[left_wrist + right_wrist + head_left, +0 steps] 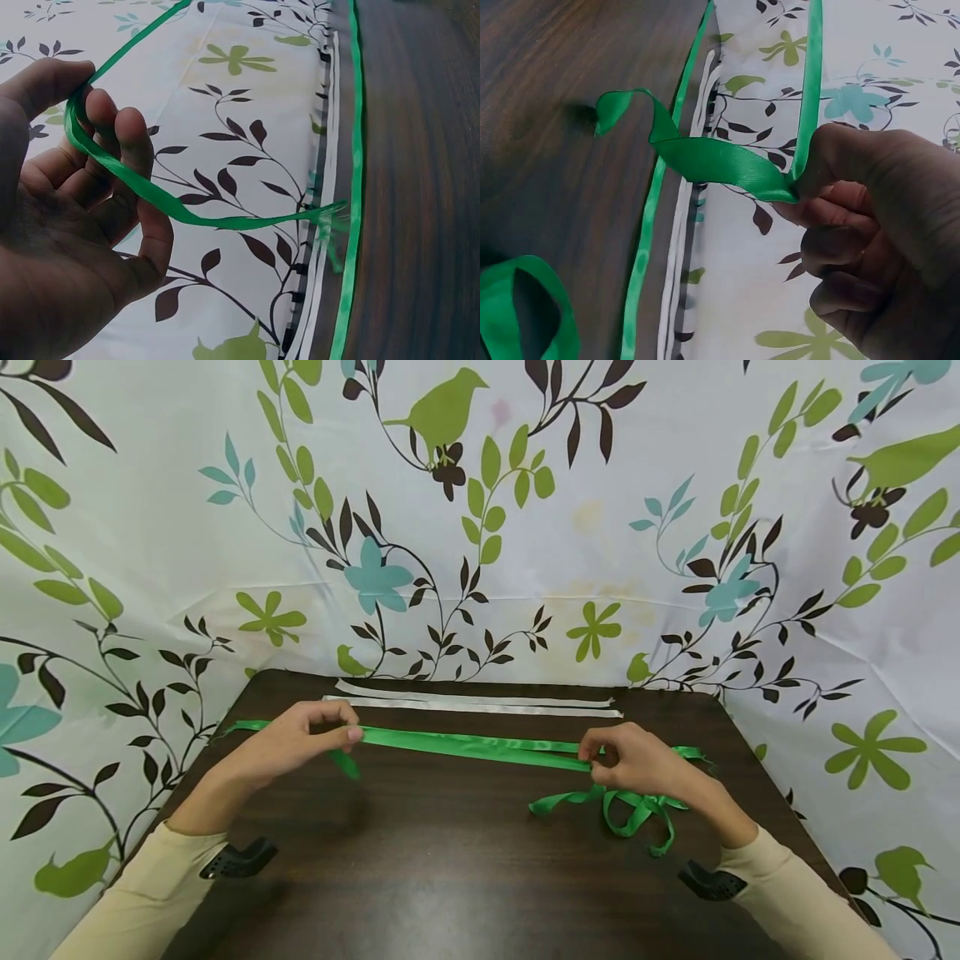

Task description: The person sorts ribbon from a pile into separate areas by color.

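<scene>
A green satin ribbon stretches taut above the table between the two hands. My left hand pinches it between thumb and index finger, and a frayed tail hangs from that grip in the left wrist view. On the other side my right hand pinches the ribbon between thumb and fingertips. From there a twisting length drops toward the table, where loose green loops lie below the hand. Behind the held ribbon, a second green ribbon lies straight along the tabletop.
Two white ribbon strips lie side by side near the far edge of the dark wooden table. A patterned cloth with leaves, birds and flowers stands behind and around the table. Each wrist carries a black camera mount.
</scene>
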A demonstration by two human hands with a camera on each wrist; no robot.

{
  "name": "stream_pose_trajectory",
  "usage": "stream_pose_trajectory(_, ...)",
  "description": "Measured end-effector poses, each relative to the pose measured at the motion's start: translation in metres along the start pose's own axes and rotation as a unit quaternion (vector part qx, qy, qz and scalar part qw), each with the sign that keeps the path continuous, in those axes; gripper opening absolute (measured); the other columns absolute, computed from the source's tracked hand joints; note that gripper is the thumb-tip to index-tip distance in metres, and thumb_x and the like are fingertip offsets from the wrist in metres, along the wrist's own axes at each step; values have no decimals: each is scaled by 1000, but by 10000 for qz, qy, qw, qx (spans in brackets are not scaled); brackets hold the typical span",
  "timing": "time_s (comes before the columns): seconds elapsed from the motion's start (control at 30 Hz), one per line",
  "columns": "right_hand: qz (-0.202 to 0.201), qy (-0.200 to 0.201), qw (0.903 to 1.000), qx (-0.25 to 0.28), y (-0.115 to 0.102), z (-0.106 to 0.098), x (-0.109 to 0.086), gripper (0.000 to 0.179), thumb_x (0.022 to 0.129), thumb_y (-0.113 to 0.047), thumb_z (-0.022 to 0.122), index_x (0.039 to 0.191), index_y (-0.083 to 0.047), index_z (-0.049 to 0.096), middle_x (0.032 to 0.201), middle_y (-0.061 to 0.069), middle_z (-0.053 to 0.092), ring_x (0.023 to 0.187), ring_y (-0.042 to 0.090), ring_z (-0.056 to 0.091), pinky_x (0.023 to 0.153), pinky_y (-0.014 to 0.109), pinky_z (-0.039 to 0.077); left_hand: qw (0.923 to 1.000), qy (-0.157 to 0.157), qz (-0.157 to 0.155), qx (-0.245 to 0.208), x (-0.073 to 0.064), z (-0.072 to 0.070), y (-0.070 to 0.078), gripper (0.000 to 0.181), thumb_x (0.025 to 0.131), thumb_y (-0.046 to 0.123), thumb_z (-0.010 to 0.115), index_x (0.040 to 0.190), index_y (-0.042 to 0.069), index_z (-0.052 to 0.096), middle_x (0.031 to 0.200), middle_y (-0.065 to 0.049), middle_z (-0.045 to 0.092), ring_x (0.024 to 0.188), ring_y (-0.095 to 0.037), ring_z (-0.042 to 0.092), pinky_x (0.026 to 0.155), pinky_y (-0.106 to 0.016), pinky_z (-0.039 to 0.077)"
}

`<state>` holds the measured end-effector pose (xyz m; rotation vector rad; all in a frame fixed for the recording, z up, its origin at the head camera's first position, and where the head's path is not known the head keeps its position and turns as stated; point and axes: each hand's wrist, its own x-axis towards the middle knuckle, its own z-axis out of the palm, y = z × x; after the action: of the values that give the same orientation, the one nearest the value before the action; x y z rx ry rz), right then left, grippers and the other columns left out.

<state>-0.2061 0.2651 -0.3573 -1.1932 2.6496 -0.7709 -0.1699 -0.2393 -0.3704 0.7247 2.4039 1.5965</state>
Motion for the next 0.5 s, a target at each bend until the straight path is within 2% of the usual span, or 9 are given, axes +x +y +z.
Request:
stream_pose_trajectory(0.07, 62, -54, 9999, 108, 3, 2, 0, 27, 86, 3, 63, 100, -19, 69, 75, -12, 61, 53, 3, 38, 51, 27, 36, 9999, -5, 55, -87, 0, -2, 0, 11, 103, 18, 64, 97, 8, 63, 91, -17, 59, 82, -40, 67, 82, -40, 48)
stream_pose_trajectory(0.17, 192, -212, 9974, 663, 11, 5, -1, 27, 89, 4, 63, 102, -18, 69, 81, -7, 63, 56, 4, 41, 54, 29, 40, 9997, 31, 64, -232, -1, -5, -1, 12, 104, 17, 63, 97, 6, 62, 90, -22, 58, 79, -45, 69, 83, -40, 48)
stream_pose_trajectory(0.3, 372, -444, 9866, 1524, 20, 11, -3, 28, 92, 7, 60, 109, -13, 71, 84, 0, 64, 64, 11, 49, 59, 33, 44, 9997, 189, -15, -174, -4, -9, -1, 13, 104, 18, 63, 98, 6, 63, 89, -25, 58, 80, -42, 68, 82, -40, 47)
stream_pose_trajectory(0.5, 728, -541, 9746, 2049, 25, 24, -5, 23, 95, 1, 57, 111, -6, 72, 98, 6, 67, 76, 19, 55, 65, 36, 47, 9993, 340, -107, -87, -5, -14, 0, 15, 104, 19, 63, 100, 5, 64, 87, -26, 61, 78, -41, 69, 79, -38, 48)
